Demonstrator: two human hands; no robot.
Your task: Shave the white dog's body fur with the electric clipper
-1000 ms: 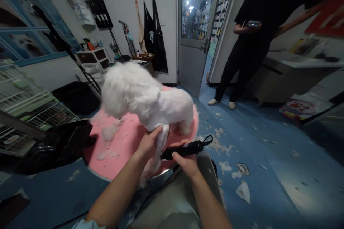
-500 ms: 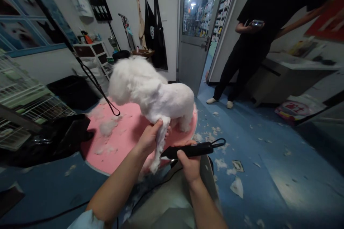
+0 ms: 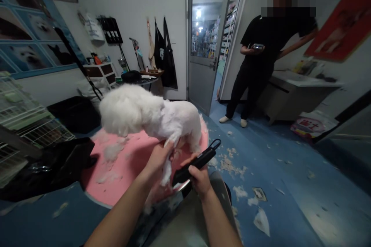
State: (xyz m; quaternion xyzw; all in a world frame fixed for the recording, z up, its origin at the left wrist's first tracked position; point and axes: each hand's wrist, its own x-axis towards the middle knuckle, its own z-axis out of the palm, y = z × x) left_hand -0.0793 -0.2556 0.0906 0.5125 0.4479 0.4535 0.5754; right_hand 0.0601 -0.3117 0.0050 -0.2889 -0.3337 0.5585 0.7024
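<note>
Gripping the white dog's [image 3: 150,114] leg, the left hand [image 3: 158,159] is closed around it at the pink table's [image 3: 127,166] near edge. The right hand [image 3: 198,177] clasps black clippers [image 3: 195,163], their blade apparently just beside that leg.

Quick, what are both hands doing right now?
Left hand: closed, holding the white dog's leg.
Right hand: closed, holding the black clipper.

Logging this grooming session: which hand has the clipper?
The right hand grips the black clipper; the left hand holds the white dog's front leg instead.
</note>
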